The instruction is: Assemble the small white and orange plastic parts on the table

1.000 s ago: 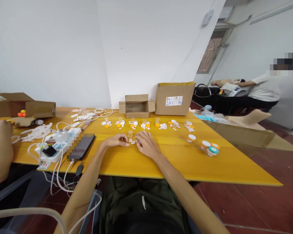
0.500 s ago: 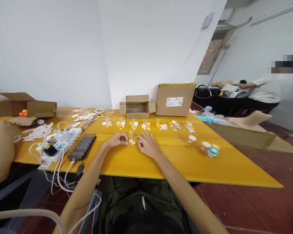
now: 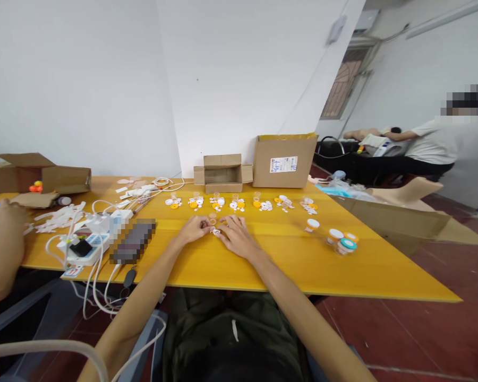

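White pieces [image 3: 215, 232], too small to identify; whether the left hand [image 3: 193, 230] or right hand [image 3: 239, 237] grips them, indiscernible. Phone [image 3: 133, 242] screen, pixelated. Co-worker's arm [image 3: 3, 254] and thick cable [image 3: 48, 344], cut off by the left edge. Box label [image 3: 283, 164], writing illegible.

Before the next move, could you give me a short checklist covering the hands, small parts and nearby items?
1. Bare left hand and bare right hand both visible: ok.
2. Small white plastic pieces visible between the hands: ok.
3. Firm grip on those pieces: cannot tell, too small.
4. Small clear plastic cup beyond the pieces: ok.
5. Dark rectangular phone apart from the left hand: ok.
6. Teal-lidded clear plastic jar capped: ok.
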### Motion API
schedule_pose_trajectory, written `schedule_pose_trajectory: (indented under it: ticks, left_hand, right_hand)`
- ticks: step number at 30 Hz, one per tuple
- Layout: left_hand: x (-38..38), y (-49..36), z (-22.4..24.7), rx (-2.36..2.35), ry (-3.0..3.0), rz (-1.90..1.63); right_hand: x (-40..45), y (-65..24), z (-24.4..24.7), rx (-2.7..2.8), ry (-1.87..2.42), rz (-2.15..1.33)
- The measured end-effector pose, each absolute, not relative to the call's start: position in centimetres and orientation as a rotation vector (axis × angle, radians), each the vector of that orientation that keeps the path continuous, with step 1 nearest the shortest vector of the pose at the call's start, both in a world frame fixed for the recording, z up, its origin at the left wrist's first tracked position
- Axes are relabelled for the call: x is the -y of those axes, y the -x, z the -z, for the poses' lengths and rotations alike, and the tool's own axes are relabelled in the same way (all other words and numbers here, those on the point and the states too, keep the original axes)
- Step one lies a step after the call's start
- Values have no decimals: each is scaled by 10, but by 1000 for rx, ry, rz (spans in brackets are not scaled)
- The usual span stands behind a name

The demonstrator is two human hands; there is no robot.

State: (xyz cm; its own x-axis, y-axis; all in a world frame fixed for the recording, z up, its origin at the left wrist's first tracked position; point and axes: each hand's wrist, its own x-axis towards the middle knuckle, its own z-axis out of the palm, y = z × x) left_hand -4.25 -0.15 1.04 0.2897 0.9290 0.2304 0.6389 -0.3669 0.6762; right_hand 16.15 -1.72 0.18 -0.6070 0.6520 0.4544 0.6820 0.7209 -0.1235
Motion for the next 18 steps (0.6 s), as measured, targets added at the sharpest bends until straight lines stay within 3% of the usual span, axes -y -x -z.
schedule_pose_trajectory:
  ticks: [18]
  left_hand:
    - [1,42,-9,-1452,-2074,-859]
  right_hand:
    - [16,-163,1,2425,913,82]
